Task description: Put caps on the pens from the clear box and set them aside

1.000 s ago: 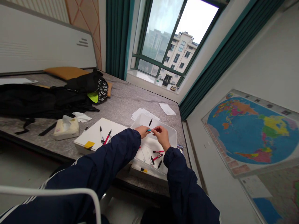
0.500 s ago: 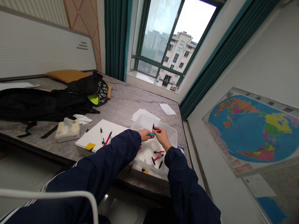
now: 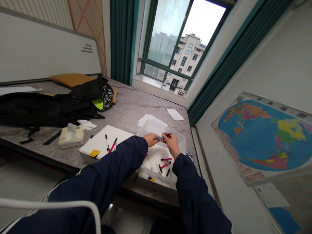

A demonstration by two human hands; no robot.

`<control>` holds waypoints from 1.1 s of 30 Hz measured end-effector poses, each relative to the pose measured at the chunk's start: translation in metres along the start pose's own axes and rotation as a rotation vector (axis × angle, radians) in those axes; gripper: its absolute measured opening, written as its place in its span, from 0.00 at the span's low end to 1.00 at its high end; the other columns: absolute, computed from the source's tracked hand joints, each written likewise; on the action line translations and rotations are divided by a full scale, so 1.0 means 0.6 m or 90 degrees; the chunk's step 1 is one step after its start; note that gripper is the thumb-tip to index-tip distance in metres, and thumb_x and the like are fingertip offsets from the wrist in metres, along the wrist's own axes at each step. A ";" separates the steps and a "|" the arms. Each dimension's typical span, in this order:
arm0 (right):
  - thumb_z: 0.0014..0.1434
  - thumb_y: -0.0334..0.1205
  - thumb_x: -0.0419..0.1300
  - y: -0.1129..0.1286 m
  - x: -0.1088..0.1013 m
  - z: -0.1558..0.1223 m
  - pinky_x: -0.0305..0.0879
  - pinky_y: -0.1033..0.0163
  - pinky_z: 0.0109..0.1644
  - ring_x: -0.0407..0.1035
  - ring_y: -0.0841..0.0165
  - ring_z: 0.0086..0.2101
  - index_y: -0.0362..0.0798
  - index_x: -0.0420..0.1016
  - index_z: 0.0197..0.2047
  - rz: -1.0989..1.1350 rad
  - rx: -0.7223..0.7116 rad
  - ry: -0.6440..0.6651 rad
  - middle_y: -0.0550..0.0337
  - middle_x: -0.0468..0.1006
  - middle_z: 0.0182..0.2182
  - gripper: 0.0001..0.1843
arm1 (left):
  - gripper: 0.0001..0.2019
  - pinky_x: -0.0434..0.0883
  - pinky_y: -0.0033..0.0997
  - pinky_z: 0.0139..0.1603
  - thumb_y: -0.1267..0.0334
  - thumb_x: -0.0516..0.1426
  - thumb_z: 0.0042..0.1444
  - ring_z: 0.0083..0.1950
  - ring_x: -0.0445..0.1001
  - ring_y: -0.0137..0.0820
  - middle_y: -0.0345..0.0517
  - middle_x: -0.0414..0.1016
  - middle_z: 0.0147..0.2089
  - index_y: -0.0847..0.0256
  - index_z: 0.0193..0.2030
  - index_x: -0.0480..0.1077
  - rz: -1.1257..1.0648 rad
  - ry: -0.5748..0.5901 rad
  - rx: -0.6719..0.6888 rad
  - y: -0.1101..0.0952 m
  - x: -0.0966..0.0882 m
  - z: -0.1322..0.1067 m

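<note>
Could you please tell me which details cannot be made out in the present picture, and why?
Head view: left end of the teal piece, covered by the left hand.
Head view: whether the black piece meets it, hidden by the right hand.
Head view: left part of the black bag, cut off by the left edge.
Head view: lettering on the world map, too small.

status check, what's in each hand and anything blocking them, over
Left hand: holding teal piece. Right hand: pinching black piece, close by. Both over translucent bin with loose pen parts inside; nothing seen blocking them.
</note>
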State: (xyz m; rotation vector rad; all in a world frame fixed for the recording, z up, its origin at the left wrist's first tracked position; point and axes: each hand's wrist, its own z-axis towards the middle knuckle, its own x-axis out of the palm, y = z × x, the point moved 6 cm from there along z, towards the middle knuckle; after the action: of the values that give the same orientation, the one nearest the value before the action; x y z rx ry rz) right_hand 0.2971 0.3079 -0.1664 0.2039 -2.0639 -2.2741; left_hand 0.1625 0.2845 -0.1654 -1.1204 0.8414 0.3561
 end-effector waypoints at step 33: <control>0.51 0.52 0.63 0.043 0.018 -0.019 0.70 0.66 0.30 0.72 0.70 0.31 0.45 0.73 0.49 0.018 -0.039 0.074 0.52 0.77 0.39 0.26 | 0.22 0.64 0.27 0.36 0.46 0.47 0.60 0.34 0.75 0.33 0.44 0.79 0.29 0.61 0.42 0.74 -0.026 0.107 -0.117 0.028 0.024 -0.006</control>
State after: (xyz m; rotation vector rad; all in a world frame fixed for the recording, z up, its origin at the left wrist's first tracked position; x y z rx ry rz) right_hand 0.2868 0.2927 -0.1423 0.2943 -1.9262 -2.2488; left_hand 0.1599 0.2862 -0.1875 -1.3512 0.9455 0.3127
